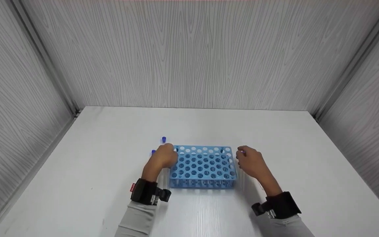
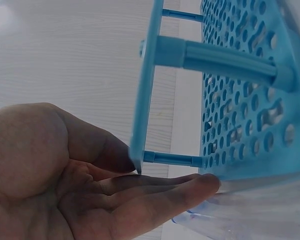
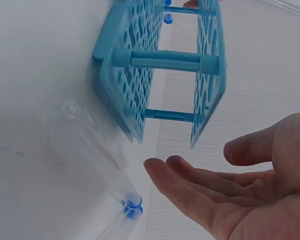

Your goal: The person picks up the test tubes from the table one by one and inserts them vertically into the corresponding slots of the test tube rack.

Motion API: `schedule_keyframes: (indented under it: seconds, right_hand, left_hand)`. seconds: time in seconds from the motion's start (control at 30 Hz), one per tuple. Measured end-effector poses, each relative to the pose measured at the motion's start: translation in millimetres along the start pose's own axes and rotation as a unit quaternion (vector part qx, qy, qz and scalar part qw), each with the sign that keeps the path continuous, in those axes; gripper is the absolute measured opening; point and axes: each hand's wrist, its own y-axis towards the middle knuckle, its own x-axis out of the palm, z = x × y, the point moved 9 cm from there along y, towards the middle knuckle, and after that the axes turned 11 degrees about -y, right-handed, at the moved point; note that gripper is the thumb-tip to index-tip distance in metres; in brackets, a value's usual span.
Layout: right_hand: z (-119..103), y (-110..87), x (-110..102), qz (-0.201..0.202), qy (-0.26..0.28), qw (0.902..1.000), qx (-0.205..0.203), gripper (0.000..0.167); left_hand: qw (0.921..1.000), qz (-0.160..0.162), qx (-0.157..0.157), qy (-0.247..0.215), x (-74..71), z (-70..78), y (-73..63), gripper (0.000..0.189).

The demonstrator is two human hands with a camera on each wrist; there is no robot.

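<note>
Around the blue tube rack [image 1: 203, 179] the white table [image 1: 77, 151] is smooth, so the rack could slide or skew if one side were pushed or lifted alone. The two sides are handled unequally: the left hand [image 1: 165, 156], at the rack's far left corner, has its thumb against the upper plate's edge and its fingers reaching nearly straight past that corner; whether it truly grips, I cannot tell. The right hand [image 1: 251, 162], just beyond the rack's right side, holds nothing, thumb and fingers wide apart and clear of the plates.

Clear tubes lie on both sides of the rack, and those on its right [image 3: 102, 162] sit below the right hand's fingers. Being round, they could probably roll if a knuckle or the rack's edge brushed them. A blue cap [image 1: 164, 139] beyond the rack's far left corner shows another spot that a careless sweep of the left hand might knock.

As for writing, I can make out none on the rack. The black wristband [image 1: 143, 191] nearer the person than the rack carries a red tag [image 1: 132, 187] with pale marks, too small to read.
</note>
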Motion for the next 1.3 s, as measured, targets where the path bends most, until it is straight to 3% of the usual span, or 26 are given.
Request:
schedule_keyframes:
  seconds: [0.2, 0.47, 1.03, 1.3]
  right_hand:
    - [12.8, -1.4, -23.2, 0.014, 0.002, 0.9998, 0.014, 0.05]
    - [24.1, -2.7, -43.7, 0.044, -0.07, 0.9966, 0.002, 0.054]
    - [41.7, 3.2, -35.5, 0.065, -0.106, 0.9919, 0.025, 0.045]
    - [50.1, 7.0, -26.0, 0.036, -0.099, 0.9927, 0.059, 0.048]
  left_hand:
    - [1.0, -0.005, -0.005, 0.001, 1.8, -0.2, 1.1, 0.042]
    - [0.9998, 0.005, 0.014, 0.01, -1.3, 0.2, -0.4, 0.04]
    - [1.0, -0.003, -0.008, -0.003, -0.2, -0.5, 0.2, 0.042]
    - [1.0, 0.002, 0.007, -0.002, -0.6, 2.2, -1.0, 0.041]
